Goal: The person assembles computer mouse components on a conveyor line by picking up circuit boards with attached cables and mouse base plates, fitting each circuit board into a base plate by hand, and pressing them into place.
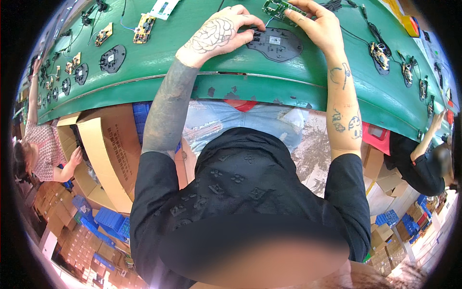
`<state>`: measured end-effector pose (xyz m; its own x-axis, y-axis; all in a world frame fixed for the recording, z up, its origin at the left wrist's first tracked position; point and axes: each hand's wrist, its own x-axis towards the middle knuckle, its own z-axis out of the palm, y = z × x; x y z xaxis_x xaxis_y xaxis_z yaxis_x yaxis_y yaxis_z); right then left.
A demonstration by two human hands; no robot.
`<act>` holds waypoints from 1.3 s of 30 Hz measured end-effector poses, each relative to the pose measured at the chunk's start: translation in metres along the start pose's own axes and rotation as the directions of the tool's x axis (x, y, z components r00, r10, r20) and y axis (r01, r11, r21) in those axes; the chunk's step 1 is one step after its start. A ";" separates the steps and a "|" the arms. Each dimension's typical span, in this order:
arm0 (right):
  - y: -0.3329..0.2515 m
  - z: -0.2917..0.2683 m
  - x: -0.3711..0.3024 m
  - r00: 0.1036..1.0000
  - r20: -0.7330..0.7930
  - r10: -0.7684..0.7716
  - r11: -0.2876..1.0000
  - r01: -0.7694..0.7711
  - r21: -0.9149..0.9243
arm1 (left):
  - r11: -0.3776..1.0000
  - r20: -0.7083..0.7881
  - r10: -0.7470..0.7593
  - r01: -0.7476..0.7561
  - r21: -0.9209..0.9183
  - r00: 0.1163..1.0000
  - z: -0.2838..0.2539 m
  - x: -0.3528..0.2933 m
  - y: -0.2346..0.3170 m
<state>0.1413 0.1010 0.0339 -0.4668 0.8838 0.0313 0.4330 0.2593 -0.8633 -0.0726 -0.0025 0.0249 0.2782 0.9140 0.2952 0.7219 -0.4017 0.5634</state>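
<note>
A black plastic computer mouse base [286, 48] lies flat on the green work surface, with a small clear piece near its middle. At its upper left edge, the thumb and index finger of my left hand [216, 36] are pinched together on it. Just above the base, a green circuit board [274, 8] is held up and tilted in the fingers of my right hand [320, 24]. A thin blue wire [268, 21] hangs between the board and the base. My right fingers cover part of the board.
To the left on the green belt [159, 72] lie another mouse base [112, 59], a yellow circuit board [143, 29] and a white plate. Cabled assemblies [379, 58] line the right. A tape roll [411, 25] sits far right. People work on both sides; an open carton [106, 154] stands left.
</note>
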 end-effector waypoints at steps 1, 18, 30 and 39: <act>-0.001 -0.002 -0.002 0.999 0.040 0.029 0.999 -0.030 0.026 | 0.997 0.042 -0.064 0.066 -0.051 0.997 -0.001 -0.001 0.000; -0.010 0.006 -0.069 0.888 0.167 -0.429 0.799 0.459 -0.388 | 0.988 0.008 -0.015 0.016 -0.152 1.000 0.026 -0.002 -0.034; -0.003 -0.005 -0.065 0.865 0.263 -0.426 0.675 0.498 -0.545 | 0.981 -0.059 0.033 -0.021 0.191 0.998 0.016 -0.023 0.011; 0.018 -0.014 -0.066 0.829 0.326 -0.454 0.622 0.557 -0.550 | 0.927 -0.046 0.034 -0.014 0.375 0.998 0.024 -0.014 0.025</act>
<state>0.1908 0.0527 0.0232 -0.8349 0.4882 0.2540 0.4337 0.8678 -0.2425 -0.0431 -0.0241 0.0169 0.2729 0.8962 0.3497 0.9029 -0.3641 0.2286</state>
